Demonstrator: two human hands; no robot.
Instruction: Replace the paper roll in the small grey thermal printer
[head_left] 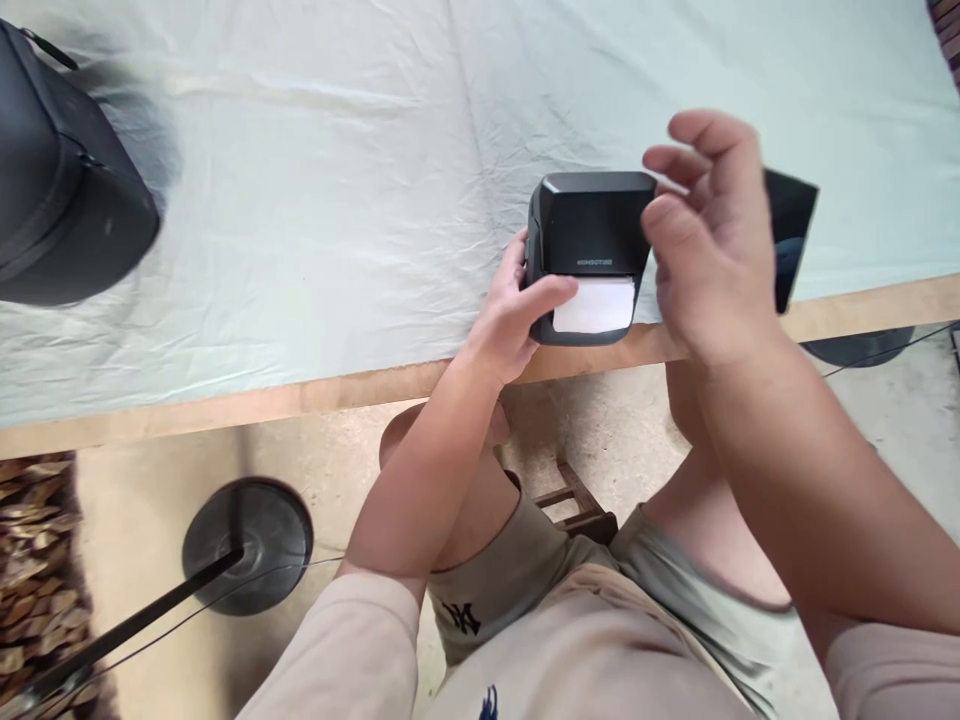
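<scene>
A small black label printer stands at the near edge of the table, with a white strip of paper showing at its front slot. My left hand grips the printer's left side, thumb resting next to the paper. My right hand hovers just right of the printer with fingers loosely curled and nothing visible in them. A black flat object, partly hidden behind my right hand, lies on the table.
A pale green cloth covers the table, whose wooden edge runs across the view. A black bag sits at the far left. Below, a round black stand base and a wooden stool are on the floor.
</scene>
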